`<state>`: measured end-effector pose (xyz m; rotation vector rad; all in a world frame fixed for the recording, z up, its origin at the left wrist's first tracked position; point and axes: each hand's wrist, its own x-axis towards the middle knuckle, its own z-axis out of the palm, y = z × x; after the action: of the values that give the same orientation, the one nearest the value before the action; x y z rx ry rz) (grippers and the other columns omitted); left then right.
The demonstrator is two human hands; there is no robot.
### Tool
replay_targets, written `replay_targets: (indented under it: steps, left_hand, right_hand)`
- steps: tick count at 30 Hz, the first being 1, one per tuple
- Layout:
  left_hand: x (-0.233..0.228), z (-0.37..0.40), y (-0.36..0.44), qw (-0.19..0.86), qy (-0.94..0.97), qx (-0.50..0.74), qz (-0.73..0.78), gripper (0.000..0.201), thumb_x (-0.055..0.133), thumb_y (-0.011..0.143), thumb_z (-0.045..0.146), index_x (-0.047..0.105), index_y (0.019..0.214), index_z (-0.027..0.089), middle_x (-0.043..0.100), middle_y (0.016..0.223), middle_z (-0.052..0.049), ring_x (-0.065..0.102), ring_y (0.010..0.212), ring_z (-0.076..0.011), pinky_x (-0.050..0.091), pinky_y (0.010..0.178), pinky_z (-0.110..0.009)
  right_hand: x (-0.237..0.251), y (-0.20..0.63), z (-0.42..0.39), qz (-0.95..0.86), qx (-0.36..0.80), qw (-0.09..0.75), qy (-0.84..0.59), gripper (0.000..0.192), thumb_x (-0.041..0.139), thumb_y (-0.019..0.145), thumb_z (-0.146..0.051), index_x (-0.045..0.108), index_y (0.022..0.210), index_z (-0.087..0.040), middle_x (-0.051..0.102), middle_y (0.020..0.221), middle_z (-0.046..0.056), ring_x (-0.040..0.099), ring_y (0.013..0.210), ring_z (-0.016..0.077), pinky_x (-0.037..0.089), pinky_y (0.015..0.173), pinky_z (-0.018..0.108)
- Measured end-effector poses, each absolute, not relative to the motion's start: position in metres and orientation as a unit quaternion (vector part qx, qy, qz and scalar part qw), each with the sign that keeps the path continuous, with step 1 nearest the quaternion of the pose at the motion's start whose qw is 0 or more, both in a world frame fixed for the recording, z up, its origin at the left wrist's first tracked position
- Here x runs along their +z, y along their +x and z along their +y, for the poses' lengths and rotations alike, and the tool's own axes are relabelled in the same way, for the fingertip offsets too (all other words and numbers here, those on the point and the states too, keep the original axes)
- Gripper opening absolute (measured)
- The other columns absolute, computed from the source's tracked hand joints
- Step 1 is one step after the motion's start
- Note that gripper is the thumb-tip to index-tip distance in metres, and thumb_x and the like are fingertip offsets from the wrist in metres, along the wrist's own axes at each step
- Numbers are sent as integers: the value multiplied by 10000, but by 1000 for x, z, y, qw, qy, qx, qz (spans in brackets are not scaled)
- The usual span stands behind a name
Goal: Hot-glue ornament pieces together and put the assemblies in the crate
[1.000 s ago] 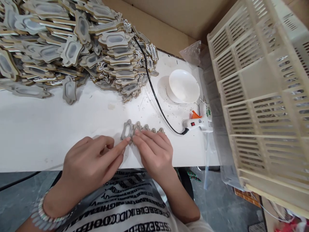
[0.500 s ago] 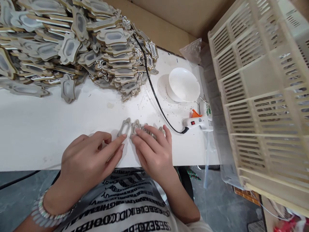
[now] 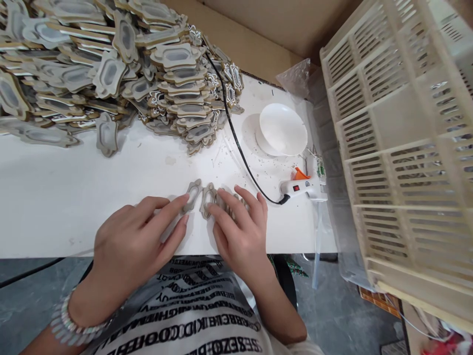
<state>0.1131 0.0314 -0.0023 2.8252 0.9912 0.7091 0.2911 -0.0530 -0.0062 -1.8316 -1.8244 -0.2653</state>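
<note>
While the unclenched left hand [image 3: 135, 239] touches a gray frame [image 3: 195, 185] now slanting from its neighbor [image 3: 209, 188], the right hand [image 3: 240, 231] splays above the white surface [image 3: 55, 197], crate [image 3: 401, 116] alongside.

On the table [image 3: 74, 197], frames [image 3: 204, 199] lie in a row, seemingly partly beneath the right hand [image 3: 238, 229], before the frame pile [image 3: 109, 74] and bowl [image 3: 283, 130].
</note>
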Motion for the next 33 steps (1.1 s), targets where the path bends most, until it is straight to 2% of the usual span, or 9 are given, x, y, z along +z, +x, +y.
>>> replay_targets:
  steps: [7,13,19,21,24,28,33]
  left_hand:
    - [3,31,107,25,896,278,346,168,627,921,175,653,1075,236,647,875,4,538,608,-139,410,611,-317]
    - [-1,36,112,-1,903,253,346,212,629,931,274,668,1135,229,676,889,-22,524,609,-178,348,636,-366]
    - [-1,32,117,-26,887,235,398,164,630,935,343,701,1070,285,672,858,-5,563,690,-207,322,705,-409]
    - [1,32,115,-13,888,218,406,185,611,943,341,689,1104,293,672,887,-3,575,716,-210,334,727,-416]
    - [5,38,107,-11,888,220,404,223,618,940,332,660,1154,290,664,916,-8,563,709,-206,337,728,-408]
    - [11,52,88,-7,870,231,436,203,613,939,384,708,1072,264,655,902,-52,517,681,-218,305,655,-370]
    - [12,58,65,36,850,196,488,320,563,955,467,758,1024,223,644,892,-90,479,640,-195,296,614,-337]
  right_hand:
    - [-1,283,-45,-700,-91,252,-662,198,580,911,-148,700,1039,-240,692,1231,64,508,1257,269,281,1139,496]
    - [-2,281,-38,-713,-85,213,-663,152,584,920,-173,694,979,-260,677,1219,61,471,1300,273,275,1133,500]
    - [1,281,-35,-730,-67,193,-652,145,586,943,-229,681,1047,-260,655,1273,75,436,1330,287,255,1141,525]
    - [2,282,-35,-731,-66,197,-650,156,579,939,-219,680,1051,-261,651,1269,74,439,1327,285,257,1144,525]
    - [4,285,-38,-718,-65,210,-660,182,575,928,-192,679,1060,-262,648,1256,73,452,1317,286,282,1135,520]
    - [4,287,-40,-708,-70,217,-668,201,600,910,-174,683,1072,-259,656,1243,77,470,1305,297,321,1107,512]
    - [1,270,-35,-721,-83,232,-648,177,597,935,-210,701,1076,-238,699,1235,59,494,1284,281,285,1146,518]
